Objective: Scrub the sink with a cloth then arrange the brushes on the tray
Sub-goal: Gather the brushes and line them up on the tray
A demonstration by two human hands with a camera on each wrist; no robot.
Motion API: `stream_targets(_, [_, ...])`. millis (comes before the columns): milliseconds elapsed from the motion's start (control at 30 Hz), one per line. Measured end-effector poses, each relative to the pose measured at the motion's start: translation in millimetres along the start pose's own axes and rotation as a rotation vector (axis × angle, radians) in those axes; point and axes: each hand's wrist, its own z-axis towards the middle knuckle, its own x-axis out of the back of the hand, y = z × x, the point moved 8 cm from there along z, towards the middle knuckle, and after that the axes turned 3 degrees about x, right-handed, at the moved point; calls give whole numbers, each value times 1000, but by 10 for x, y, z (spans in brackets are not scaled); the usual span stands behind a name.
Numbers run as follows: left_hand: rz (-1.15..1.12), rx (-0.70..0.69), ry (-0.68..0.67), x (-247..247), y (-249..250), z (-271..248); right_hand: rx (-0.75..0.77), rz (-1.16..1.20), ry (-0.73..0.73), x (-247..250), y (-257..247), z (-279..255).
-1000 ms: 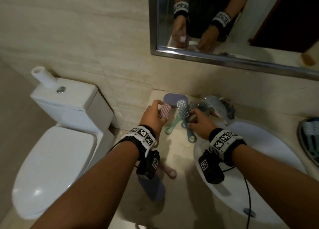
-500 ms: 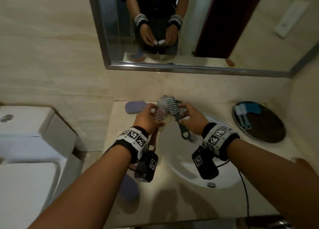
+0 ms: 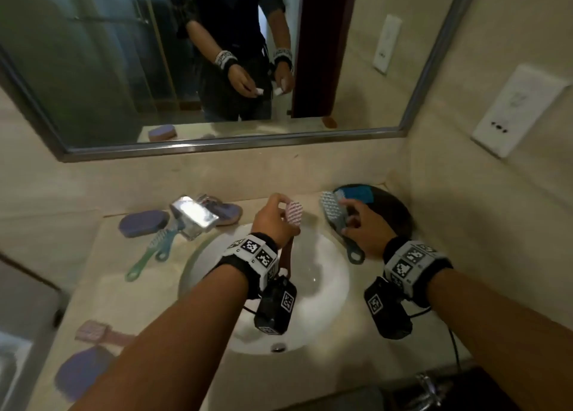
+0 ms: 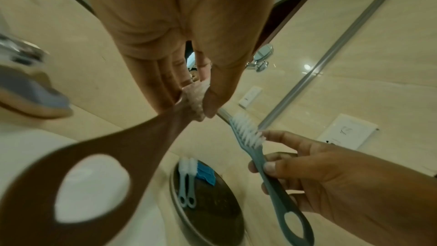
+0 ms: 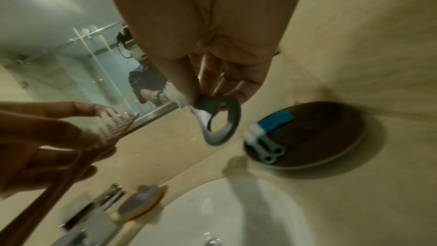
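Observation:
My left hand [image 3: 273,221] grips a brown-handled brush [image 3: 294,213] by its neck above the white sink [image 3: 322,286]; its looped handle [image 4: 118,147] hangs toward the wrist. My right hand [image 3: 362,224] pinches a grey brush [image 3: 333,212] mid-handle, bristles up, at the near-left edge of the dark round tray [image 3: 400,212]. The grey brush's end loop [image 5: 224,117] hangs below the fingers. On the tray [image 5: 314,137] lie two light-blue brushes [image 4: 187,184] side by side and a blue cloth [image 3: 359,193].
A chrome faucet [image 3: 193,215] stands behind the sink's left. A green and a teal brush [image 3: 152,252] and a purple oval pad [image 3: 144,223] lie on the counter left of it. A pink brush [image 3: 93,331] and another purple pad [image 3: 80,370] lie near the front-left edge. Walls close in behind and to the right.
Both hands have carried their brushes rightward, from the counter left of the faucet to over the sink. The right hand now reaches the tray's edge.

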Motion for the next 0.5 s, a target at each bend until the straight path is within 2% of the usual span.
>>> stream_targets(133, [1, -13, -9, -681, 244, 60, -111, 4, 63, 606, 731, 23])
stream_targets(233, [-12, -5, -3, -902, 344, 145, -135, 32, 87, 819, 963, 148])
stream_targets(500, [-58, 104, 18, -961, 235, 613, -135, 18, -11, 683, 1072, 561])
